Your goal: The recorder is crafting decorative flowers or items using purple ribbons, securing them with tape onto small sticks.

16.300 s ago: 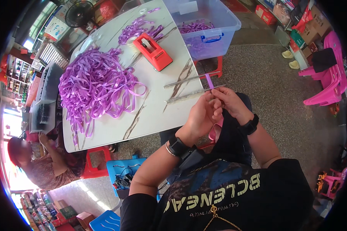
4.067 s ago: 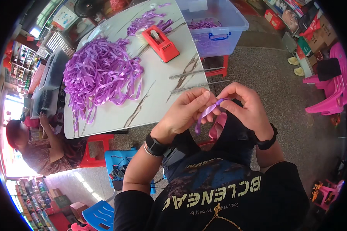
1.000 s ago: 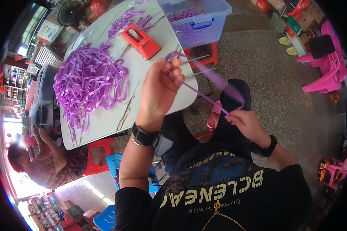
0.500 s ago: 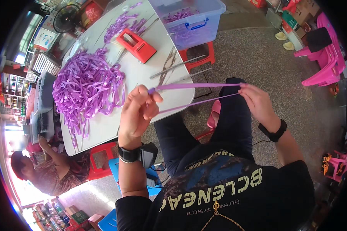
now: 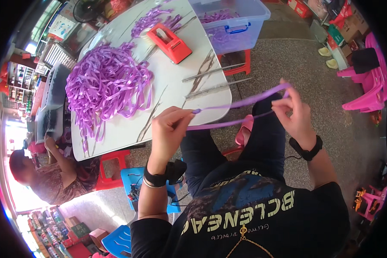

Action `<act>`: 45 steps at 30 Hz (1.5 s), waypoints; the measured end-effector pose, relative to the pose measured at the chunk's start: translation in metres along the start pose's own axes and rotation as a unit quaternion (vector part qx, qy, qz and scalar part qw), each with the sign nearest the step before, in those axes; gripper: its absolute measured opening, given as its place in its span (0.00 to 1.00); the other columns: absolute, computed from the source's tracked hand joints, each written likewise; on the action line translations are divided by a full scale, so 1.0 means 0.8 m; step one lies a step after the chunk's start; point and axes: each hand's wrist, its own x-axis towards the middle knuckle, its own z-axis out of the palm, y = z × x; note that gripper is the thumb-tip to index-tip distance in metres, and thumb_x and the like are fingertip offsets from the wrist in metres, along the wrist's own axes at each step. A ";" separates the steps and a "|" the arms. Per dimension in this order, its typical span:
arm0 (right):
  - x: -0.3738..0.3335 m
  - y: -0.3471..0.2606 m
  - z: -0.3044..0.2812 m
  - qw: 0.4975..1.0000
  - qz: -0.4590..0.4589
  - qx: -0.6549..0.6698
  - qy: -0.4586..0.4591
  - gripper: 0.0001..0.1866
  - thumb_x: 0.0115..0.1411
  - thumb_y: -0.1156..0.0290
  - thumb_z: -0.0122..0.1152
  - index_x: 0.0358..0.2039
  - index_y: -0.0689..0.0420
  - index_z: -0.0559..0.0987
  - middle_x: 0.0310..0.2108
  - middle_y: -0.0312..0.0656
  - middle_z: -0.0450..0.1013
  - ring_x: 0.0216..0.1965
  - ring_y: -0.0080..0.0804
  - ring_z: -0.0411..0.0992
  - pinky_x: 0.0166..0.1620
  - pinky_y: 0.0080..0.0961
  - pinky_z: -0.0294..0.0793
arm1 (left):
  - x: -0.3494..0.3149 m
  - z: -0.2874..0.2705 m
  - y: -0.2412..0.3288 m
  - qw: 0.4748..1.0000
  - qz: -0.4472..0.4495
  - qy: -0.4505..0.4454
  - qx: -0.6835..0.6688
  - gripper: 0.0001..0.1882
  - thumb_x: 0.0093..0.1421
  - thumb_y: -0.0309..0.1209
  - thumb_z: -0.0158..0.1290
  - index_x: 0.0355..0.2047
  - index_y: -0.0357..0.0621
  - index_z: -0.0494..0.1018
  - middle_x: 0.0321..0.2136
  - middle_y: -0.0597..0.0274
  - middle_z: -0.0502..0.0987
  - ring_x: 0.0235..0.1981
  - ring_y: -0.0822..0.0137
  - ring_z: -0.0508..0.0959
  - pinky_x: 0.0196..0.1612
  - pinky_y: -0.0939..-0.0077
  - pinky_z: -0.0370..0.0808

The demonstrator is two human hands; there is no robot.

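Observation:
A loop of purple ribbon (image 5: 254, 99) is stretched between my two hands above my lap and the table's near corner. My left hand (image 5: 170, 130) pinches it between thumb and fingertips, beside a small darker purple end piece (image 5: 196, 111). On the other side, my right hand (image 5: 295, 115) holds the loop's far end, with the upper strand over a raised finger and the lower strand by the thumb. The upper strand is slightly blurred and bowed. Left of my left hand, a large heap of purple ribbons (image 5: 105, 81) covers part of the white marbled table (image 5: 159, 96).
On the table are a red tape dispenser (image 5: 171, 43), two thin metal rods (image 5: 215, 72) jutting over the edge, and a smaller ribbon pile (image 5: 152, 21). A clear bin (image 5: 245, 34) of ribbons sits on a red stool (image 5: 241, 64). Another person (image 5: 58, 176) sits at left.
My left hand has turned and closed to a pinch at the darker end piece. My right hand has opened its fingers somewhat, and the ribbon has slackened. The view has shifted slightly.

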 end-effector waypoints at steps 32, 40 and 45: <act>0.041 0.005 0.005 0.908 0.111 0.257 -0.313 0.06 0.56 0.72 0.54 0.25 0.59 0.75 0.20 0.34 0.70 0.21 0.16 0.67 0.27 0.13 0.65 | 0.069 0.097 0.013 0.775 -0.207 -0.398 -0.445 0.10 0.60 0.32 0.46 0.33 0.37 0.71 0.29 0.64 0.75 0.30 0.78 0.74 0.35 0.83 0.71; 0.076 0.059 -0.014 0.885 0.243 0.222 -0.329 0.12 0.57 0.67 0.52 0.23 0.62 0.75 0.19 0.32 0.70 0.21 0.13 0.65 0.25 0.12 0.63 | 0.108 0.095 0.000 0.965 0.015 -0.198 -0.172 0.14 0.60 0.32 0.47 0.42 0.34 0.69 0.33 0.64 0.74 0.37 0.78 0.72 0.40 0.84 0.68; 0.083 0.113 0.031 0.958 0.192 0.168 -0.129 0.12 0.58 0.66 0.51 0.26 0.62 0.76 0.19 0.33 0.70 0.22 0.16 0.67 0.27 0.14 0.63 | 0.153 0.091 -0.023 0.993 0.060 -0.053 -0.084 0.10 0.57 0.30 0.50 0.37 0.36 0.72 0.26 0.68 0.74 0.28 0.80 0.71 0.32 0.85 0.67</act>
